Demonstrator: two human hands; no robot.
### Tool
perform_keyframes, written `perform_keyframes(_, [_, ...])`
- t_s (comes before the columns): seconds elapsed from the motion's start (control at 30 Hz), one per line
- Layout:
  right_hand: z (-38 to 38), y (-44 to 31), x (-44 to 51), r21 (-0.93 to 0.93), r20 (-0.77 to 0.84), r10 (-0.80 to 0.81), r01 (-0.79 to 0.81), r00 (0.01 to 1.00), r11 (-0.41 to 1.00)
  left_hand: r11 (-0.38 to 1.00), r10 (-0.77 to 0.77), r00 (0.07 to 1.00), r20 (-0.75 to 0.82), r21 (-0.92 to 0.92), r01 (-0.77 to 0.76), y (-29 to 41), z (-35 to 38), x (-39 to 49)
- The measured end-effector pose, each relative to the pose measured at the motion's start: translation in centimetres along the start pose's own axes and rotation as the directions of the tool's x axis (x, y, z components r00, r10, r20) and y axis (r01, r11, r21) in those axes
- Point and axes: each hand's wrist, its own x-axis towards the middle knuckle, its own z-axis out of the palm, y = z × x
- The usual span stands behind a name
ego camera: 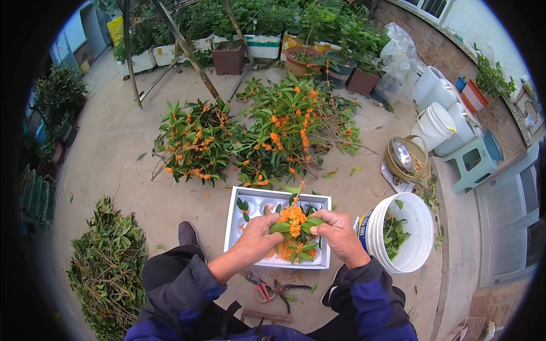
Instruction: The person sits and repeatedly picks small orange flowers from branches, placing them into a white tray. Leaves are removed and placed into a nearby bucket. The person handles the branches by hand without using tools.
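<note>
A leafy sprig with orange flower clusters [294, 219] is held between my two hands above a white tray [233, 230]. My left hand [261, 235] pinches it on the left side, by the leaves and flowers. On the right, my right hand [339, 233] grips its green leaves between thumb and fingers. Inside the tray lie loose orange blossoms [283, 252] and several dark green leaves. Scissors with red handles [263, 293] and pruning shears [283, 290] lie on the ground between my feet, just below the tray.
Cut flowering branches [277, 132] are heaped beyond the tray. A pile of leafy branches [108, 273] lies at the left. To the right stand a white bucket [420, 238] holding leaves, a woven basket [390, 160] and a green plastic stool [469, 164]. Metal poles [187, 49] rise at the back.
</note>
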Motion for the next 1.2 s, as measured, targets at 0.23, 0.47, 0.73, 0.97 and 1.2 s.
perform_keyframes(0.23, [0.4, 0.6, -0.2, 0.062, 0.059, -0.036, 0.033, 0.998, 0.998, 0.953, 0.052, 0.978, 0.2, -0.303, 0.011, 3.6, -1.0, -1.0])
perform_keyframes(0.47, [1.2, -0.5, -0.7, -0.407, 0.217, -0.148, 0.227, 0.965, 0.885, 0.819, -0.161, 0.981, 0.107, -0.54, 0.193, 2.7, -2.8, 0.3])
perform_keyframes(0.73, [2.7, 0.6, -0.6, -0.493, 0.207, -0.086, 0.18, 0.974, 0.851, 0.986, 0.11, 0.983, -0.147, -0.111, -0.127, 0.9, -2.1, 0.7])
perform_keyframes(0.97, [3.6, 1.6, -1.0, -0.484, 0.1, -0.088, 0.125, 0.991, 0.866, 0.765, -0.141, 0.982, -0.126, -0.643, 0.028, 2.6, -2.4, 0.4])
perform_keyframes(1.2, [6.1, 1.7, -1.8, -0.48, 0.031, -0.256, 0.239, 0.966, 0.844, 0.57, -0.263, 0.96, -0.094, -0.818, 0.076, 1.6, -2.6, 0.8])
